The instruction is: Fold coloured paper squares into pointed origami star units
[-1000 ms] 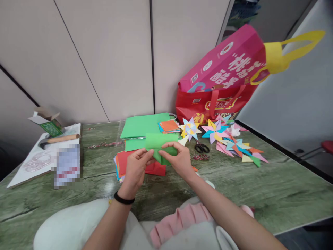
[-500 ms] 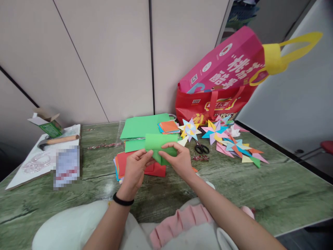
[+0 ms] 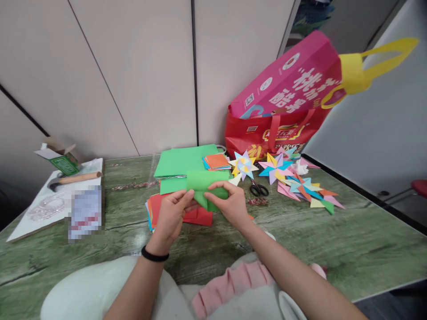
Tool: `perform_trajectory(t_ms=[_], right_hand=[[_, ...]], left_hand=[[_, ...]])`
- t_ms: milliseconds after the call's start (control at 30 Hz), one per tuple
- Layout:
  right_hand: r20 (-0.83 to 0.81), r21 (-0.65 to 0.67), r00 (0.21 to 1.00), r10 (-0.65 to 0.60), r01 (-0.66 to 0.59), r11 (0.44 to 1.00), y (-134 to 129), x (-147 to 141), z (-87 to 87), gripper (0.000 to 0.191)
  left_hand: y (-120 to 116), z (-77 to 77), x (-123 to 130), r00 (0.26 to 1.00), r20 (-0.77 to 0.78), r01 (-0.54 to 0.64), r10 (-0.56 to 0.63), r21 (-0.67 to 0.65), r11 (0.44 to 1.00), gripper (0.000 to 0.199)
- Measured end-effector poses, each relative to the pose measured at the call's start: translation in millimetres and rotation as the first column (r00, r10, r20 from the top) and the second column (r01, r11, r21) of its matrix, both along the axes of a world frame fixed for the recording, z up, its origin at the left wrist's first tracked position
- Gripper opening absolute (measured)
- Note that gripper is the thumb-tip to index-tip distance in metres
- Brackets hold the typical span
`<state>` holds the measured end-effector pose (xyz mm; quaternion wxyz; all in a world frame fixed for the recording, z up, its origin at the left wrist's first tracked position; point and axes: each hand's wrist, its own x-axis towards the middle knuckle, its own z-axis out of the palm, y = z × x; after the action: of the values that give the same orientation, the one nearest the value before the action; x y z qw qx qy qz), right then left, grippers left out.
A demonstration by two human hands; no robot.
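A: Grip: left hand (image 3: 173, 211) pinches the folded green paper (image 3: 207, 180) at its lower left, right hand (image 3: 231, 203) holds its right side, thumb and fingers.
B: Location?
A: Between both hands, over the red sheets (image 3: 202, 218).
B: Handling?
A: Light, probably springy, creases easily (don't squeeze mid-panel). Take it by folded edges.

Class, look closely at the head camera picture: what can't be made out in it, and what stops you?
- Head view: the far side of the green paper, hidden by its own near face.
- Head view: part of the red sheets, covered by the left hand.
- Head view: the lower end of the pink package, hidden by the red bag.
- Head view: any print on the pixelated item, blurred out.
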<state>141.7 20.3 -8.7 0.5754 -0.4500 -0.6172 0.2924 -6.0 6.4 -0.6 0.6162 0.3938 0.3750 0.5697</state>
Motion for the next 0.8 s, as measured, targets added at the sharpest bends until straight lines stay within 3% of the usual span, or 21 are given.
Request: perform_trajectory(t_ms=[800], right_hand=[[0.019, 0.002, 1.0, 0.004, -0.004, 1.0, -0.3, 1.0, 2.3, 0.009]], left_hand=[[-0.9, 1.4, 0.5, 0.999, -0.048, -0.019, 0.019, 0.013, 1.0, 0.021]])
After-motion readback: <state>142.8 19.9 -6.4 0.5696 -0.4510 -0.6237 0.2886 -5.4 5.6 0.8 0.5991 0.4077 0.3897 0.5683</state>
